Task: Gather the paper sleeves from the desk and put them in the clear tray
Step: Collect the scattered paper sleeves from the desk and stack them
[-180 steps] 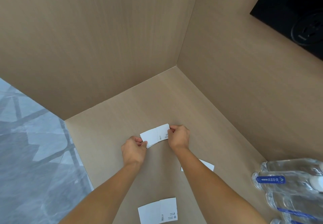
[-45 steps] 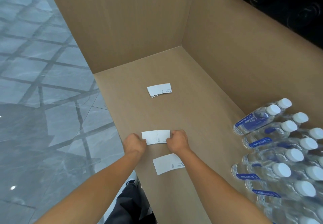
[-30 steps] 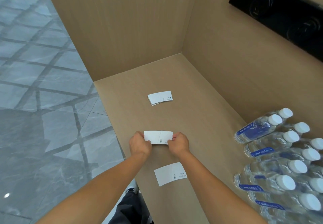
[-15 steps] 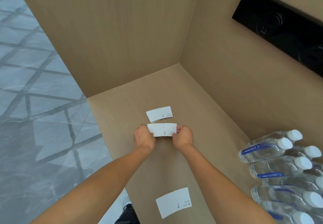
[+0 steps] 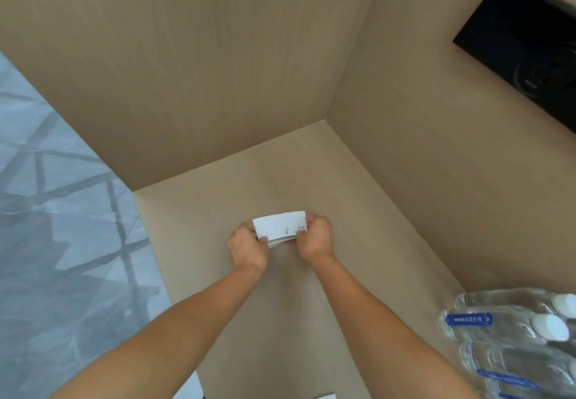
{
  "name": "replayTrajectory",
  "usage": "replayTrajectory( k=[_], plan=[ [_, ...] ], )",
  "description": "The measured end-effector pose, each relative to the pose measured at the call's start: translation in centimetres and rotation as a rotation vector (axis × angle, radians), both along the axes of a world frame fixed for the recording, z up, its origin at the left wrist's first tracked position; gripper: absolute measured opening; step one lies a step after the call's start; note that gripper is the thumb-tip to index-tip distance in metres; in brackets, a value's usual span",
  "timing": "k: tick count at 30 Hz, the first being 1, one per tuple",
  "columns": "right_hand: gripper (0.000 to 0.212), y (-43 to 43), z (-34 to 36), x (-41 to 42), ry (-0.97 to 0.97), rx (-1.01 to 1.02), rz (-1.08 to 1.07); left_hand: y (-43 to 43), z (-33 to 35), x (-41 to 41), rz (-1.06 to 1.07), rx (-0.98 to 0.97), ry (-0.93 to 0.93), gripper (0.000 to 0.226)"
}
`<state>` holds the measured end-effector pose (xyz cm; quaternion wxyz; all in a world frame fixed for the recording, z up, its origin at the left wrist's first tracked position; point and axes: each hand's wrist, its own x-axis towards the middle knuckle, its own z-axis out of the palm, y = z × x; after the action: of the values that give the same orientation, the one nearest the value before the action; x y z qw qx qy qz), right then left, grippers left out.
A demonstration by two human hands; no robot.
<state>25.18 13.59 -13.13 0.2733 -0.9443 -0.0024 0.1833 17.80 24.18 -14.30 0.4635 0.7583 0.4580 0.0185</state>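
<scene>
A small stack of white paper sleeves (image 5: 279, 226) rests on the tan desk (image 5: 311, 320) near its far corner. My left hand (image 5: 247, 247) pinches the stack's left end and my right hand (image 5: 316, 238) pinches its right end. The top sleeve is flat with small print at its right. The edges of the sleeves under it show below it. The corner of another white sleeve (image 5: 324, 396) peeks in at the bottom edge of the view. No clear tray is in view.
Tan panels (image 5: 218, 56) wall the desk at the back and on the right. A black socket panel (image 5: 530, 46) sits on the right wall. Several water bottles (image 5: 511, 333) lie at the lower right. The desk's left edge drops to a grey tiled floor (image 5: 56, 243).
Both hands carried the held sleeve forward and set it on the pile that lay farther back. The view tilted forward, so the nearest sleeve slid to the bottom edge.
</scene>
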Motion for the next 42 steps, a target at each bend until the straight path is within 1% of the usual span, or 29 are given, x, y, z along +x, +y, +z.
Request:
replayTrajectory(
  k=[6,13,17,18,21,23,25,27,34,39,42],
  plan=[
    [0.036,0.1,-0.9,0.9,-0.004,0.002,0.009,-0.4,-1.4,0.7,-0.003,-0.011,0.029,0.030],
    [0.034,0.0,-1.1,0.7,0.009,-0.016,-0.002,-0.8,-1.5,0.6,-0.019,-0.012,0.052,0.032],
    [0.035,-0.5,-0.1,0.2,0.013,-0.021,-0.009,-0.8,-1.0,0.1,-0.009,-0.009,0.048,0.028],
    [0.034,-0.7,0.2,0.0,0.018,-0.017,-0.020,-0.8,-0.8,-0.1,-0.005,-0.008,0.048,0.026],
    [0.015,-1.8,1.9,-1.2,0.022,-0.049,-0.026,-1.0,0.3,-1.2,-0.007,-0.013,0.056,0.026],
    [0.010,-3.2,2.7,-2.6,0.025,-0.052,-0.030,-1.6,1.0,-2.2,-0.020,-0.009,0.055,0.026],
    [0.029,-4.8,3.0,-4.2,0.035,-0.032,-0.025,-2.6,1.7,-3.6,-0.033,-0.015,0.045,0.026],
    [0.037,-6.4,3.6,-6.0,0.046,-0.030,-0.013,-3.7,2.3,-5.1,-0.053,-0.009,0.044,0.029],
    [0.038,-11.4,4.5,-13.2,0.060,-0.064,0.045,-7.6,3.6,-12.7,-0.168,0.047,0.097,0.030],
    [0.039,-14.9,3.4,-19.1,0.088,-0.098,0.102,-10.6,3.3,-18.4,-0.274,0.084,0.159,0.030],
    [0.037,-16.7,2.2,-22.2,0.086,-0.142,0.185,-12.4,2.7,-21.5,-0.329,0.096,0.204,0.029]
  ],
)
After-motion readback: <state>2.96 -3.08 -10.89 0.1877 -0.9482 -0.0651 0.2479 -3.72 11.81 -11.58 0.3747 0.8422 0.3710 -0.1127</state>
